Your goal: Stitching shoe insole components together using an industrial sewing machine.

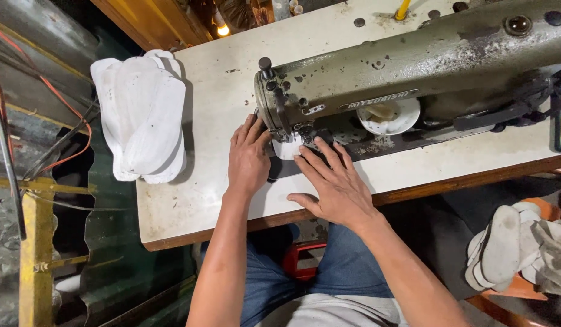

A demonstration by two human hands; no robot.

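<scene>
Seen from above, a worn grey-green sewing machine (pixel 413 66) stands on a pale worktop (pixel 189 200) with a wooden front edge. All places here are told from that machine.

Under the head end of the machine, where the needle comes down, lies a small white fabric piece (pixel 287 147). It rests flat on the machine bed, partly hidden by the presser parts above it, and a darker piece shows beneath it toward the person.

The left hand (pixel 249 158) lies palm down just to the left of the machine's head, fingers together and stretched forward, with the fingertips at the left edge of the white fabric piece. It grips nothing; it presses flat on the worktop.

The right hand (pixel 332 184) lies palm down in front of the machine's head, fingers spread wide and the thumb out to the side. Its fingertips reach the white fabric piece from the near side and press on it, clamped on nothing.

Well to the left of the machine, at the far left edge of the worktop, sits a stack of white sole-shaped pieces (pixel 144 115), fanned over each other. Under the machine's arm, to the right of the head, lies a round white disc (pixel 389 116).

In front of the machine and to its right, below the worktop, a heap of pale sole-shaped pieces (pixel 510 248) rests on an orange seat. The person's blue jeans (pixel 262 278) show beneath the front edge of the worktop.
</scene>
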